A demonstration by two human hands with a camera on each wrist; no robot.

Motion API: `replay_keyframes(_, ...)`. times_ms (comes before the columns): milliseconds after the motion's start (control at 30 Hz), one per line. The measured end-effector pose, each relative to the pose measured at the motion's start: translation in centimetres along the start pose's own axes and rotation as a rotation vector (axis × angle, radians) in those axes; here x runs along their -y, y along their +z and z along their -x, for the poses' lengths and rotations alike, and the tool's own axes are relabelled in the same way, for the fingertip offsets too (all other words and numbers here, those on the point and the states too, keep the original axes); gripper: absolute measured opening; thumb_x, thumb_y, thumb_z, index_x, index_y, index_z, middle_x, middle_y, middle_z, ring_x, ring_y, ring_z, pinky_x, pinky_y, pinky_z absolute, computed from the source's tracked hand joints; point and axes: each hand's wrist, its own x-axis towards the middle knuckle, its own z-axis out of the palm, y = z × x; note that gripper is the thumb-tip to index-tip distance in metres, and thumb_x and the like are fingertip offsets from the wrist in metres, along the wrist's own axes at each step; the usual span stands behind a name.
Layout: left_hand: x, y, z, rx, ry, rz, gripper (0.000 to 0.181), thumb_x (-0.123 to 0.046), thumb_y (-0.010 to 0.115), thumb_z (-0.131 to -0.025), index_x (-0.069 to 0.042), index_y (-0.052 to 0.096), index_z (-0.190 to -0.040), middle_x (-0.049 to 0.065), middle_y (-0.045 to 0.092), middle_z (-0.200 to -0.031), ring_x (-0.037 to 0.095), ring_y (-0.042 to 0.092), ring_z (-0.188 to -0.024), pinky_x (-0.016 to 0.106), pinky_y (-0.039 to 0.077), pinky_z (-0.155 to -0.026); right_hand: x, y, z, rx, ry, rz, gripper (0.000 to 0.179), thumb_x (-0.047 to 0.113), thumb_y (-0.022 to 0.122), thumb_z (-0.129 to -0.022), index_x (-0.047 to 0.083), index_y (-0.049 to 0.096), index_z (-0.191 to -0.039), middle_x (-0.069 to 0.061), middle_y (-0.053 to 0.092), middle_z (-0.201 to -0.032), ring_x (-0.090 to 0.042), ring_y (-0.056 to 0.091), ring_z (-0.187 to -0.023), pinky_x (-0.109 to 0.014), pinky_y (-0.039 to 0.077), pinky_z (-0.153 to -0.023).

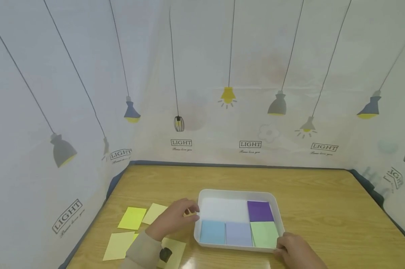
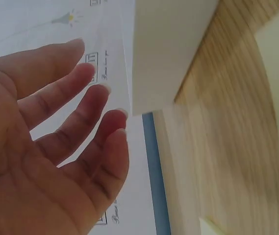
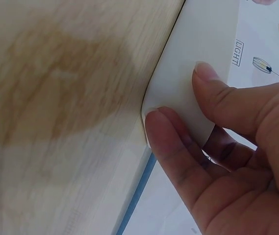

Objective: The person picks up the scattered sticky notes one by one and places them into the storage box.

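Observation:
A white rectangular tray [image 1: 224,209] holds square sticky-note pads. Along its near side lie a light blue pad [image 1: 212,232], a lavender pad [image 1: 238,234] and a light green pad [image 1: 264,234]; a purple pad [image 1: 260,211] sits behind the green one. My right hand [image 1: 298,250] holds the tray's near right corner, its thumb and fingertips on the outer wall [image 3: 193,49] in the right wrist view. Beside the tray's left wall is my left hand [image 1: 175,217], fingers loosely bent, with nothing in the palm [image 2: 26,181] in the left wrist view.
Left of the tray, yellow notes are spread on the wooden table [image 1: 299,183]: a bright yellow one [image 1: 132,218], a pale yellow one [image 1: 155,213] and several more, partly under the left sleeve [image 1: 144,249]. A lamp-printed cloth [image 1: 202,74] surrounds the table's back and sides.

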Motion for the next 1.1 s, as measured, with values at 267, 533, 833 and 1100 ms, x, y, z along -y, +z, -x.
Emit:
replay_keyframes(267,1.6,-1.0,1.9,0.170,-0.037,-0.010,0.008,-0.023,0.077,-0.088,-0.019,0.070,-0.090,-0.008,0.065,-0.092,0.008,0.056,-0.084,0.028,0.049,-0.074,0.1,-0.1,0.1,0.009,0.020,-0.004,0.019,0.017,0.077,-0.084,0.018,0.063,-0.071,0.008,0.050,-0.072,-0.002,0.039,-0.065,-0.021,0.037,-0.059)
replay_keyframes(533,2.4,-0.6,3.4,0.251,-0.113,-0.051,0.029,-0.016,0.089,-0.073,-0.017,0.068,-0.093,-0.008,0.064,-0.093,0.009,0.054,-0.084,0.028,0.048,-0.075,0.0,-0.1,0.2,0.000,-0.010,0.005,0.019,0.018,0.077,-0.085,0.018,0.064,-0.071,0.008,0.050,-0.072,-0.002,0.038,-0.065,-0.021,0.037,-0.059)
replay_keyframes(833,2.5,0.3,4.0,0.248,-0.140,-0.166,0.034,-0.006,0.089,-0.063,-0.017,0.062,-0.081,-0.009,0.052,-0.082,0.005,0.045,-0.073,0.024,0.043,-0.068,0.1,-0.1,0.2,0.001,0.010,0.008,0.020,0.017,0.078,-0.084,0.019,0.063,-0.071,0.008,0.050,-0.072,-0.001,0.038,-0.064,-0.021,0.037,-0.058)
replay_keyframes(1100,1.7,0.6,4.0,0.228,-0.133,-0.216,0.036,-0.004,0.090,-0.063,-0.016,0.060,-0.078,-0.007,0.051,-0.078,0.006,0.043,-0.071,0.023,0.041,-0.065,0.3,-0.3,0.1,0.011,0.026,0.015,0.020,0.017,0.077,-0.085,0.019,0.063,-0.071,0.008,0.049,-0.072,-0.003,0.038,-0.064,-0.022,0.037,-0.059)
